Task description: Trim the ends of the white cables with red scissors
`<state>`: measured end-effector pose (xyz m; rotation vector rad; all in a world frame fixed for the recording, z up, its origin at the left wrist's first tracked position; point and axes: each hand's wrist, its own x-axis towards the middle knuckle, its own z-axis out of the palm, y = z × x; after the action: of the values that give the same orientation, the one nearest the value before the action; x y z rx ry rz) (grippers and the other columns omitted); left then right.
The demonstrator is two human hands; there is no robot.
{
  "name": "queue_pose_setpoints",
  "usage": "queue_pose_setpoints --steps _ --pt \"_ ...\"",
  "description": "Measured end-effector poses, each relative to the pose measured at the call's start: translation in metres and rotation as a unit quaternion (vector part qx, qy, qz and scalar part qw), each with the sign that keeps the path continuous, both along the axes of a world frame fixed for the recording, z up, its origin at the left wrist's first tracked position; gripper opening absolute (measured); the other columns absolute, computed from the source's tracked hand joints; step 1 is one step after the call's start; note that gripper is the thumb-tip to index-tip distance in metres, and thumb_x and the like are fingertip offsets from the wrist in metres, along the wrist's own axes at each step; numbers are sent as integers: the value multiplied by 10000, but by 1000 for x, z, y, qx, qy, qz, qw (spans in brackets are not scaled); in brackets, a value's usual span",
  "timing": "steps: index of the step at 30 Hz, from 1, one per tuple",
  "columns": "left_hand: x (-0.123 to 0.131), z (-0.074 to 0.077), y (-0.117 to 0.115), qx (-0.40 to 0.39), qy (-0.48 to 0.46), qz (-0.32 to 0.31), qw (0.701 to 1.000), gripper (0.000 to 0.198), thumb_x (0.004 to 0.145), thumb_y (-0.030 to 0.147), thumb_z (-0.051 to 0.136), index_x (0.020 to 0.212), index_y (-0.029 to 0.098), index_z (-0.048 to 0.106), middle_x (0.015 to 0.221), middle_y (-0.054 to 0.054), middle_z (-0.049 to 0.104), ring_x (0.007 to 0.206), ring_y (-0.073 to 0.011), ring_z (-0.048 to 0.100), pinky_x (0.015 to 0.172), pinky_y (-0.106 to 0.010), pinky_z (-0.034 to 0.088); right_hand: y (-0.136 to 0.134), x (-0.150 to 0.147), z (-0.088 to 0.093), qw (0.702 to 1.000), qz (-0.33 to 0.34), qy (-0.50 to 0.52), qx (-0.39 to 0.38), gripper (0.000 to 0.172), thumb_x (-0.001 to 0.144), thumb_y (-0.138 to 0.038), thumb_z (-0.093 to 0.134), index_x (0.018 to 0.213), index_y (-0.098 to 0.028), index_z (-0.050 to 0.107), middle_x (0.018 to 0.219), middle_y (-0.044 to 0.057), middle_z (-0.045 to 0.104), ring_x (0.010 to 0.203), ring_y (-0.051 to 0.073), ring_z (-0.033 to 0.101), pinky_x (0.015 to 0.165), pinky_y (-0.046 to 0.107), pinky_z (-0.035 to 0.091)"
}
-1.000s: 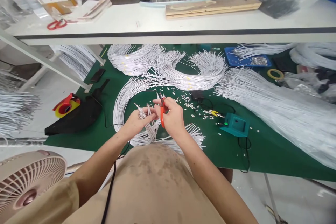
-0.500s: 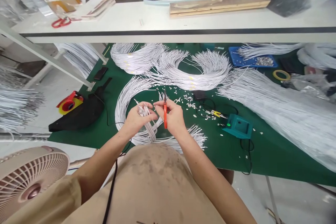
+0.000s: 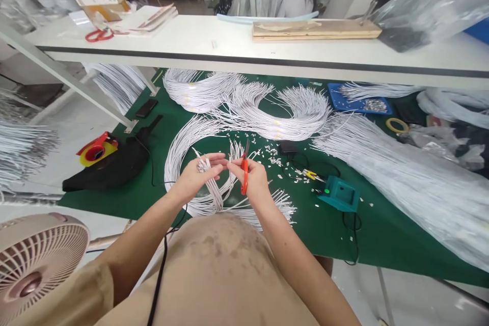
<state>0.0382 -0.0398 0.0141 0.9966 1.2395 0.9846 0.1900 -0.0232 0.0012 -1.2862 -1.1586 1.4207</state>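
Note:
My left hand (image 3: 193, 179) is closed round a small bunch of white wires (image 3: 214, 191), their cut ends sticking up past the thumb. My right hand (image 3: 255, 181) grips orange-handled snips (image 3: 244, 175), blades pointing up and away. Its fingertips meet the left hand's fingertips over the wire ends. Both hands hover above the green mat (image 3: 305, 224), over a curved bundle of white wires (image 3: 179, 147). Small white offcuts (image 3: 273, 148) lie scattered just beyond the hands.
More curved wire bundles (image 3: 267, 107) fill the far mat. A teal device (image 3: 338, 194) and yellow pliers (image 3: 310, 175) sit to the right, a long bagged wire pile (image 3: 412, 183) beyond. A tape dispenser (image 3: 93, 148) and fan (image 3: 36, 265) are left. A white shelf (image 3: 244, 46) spans above.
My hands have drawn together until the fingertips touch at the wire ends, with the snips still upright. The view has shifted slightly; nothing else on the mat moved.

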Motion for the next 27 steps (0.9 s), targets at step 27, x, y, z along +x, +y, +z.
queue_pose_setpoints --steps 27 --pt "-8 6 -9 8 -10 11 1000 368 626 350 703 932 159 636 759 -59 659 700 -184 618 598 -271 438 -5 3 17 971 87 -203 97 209 733 -358 565 815 -187 654 756 15 603 668 132 519 615 254 385"
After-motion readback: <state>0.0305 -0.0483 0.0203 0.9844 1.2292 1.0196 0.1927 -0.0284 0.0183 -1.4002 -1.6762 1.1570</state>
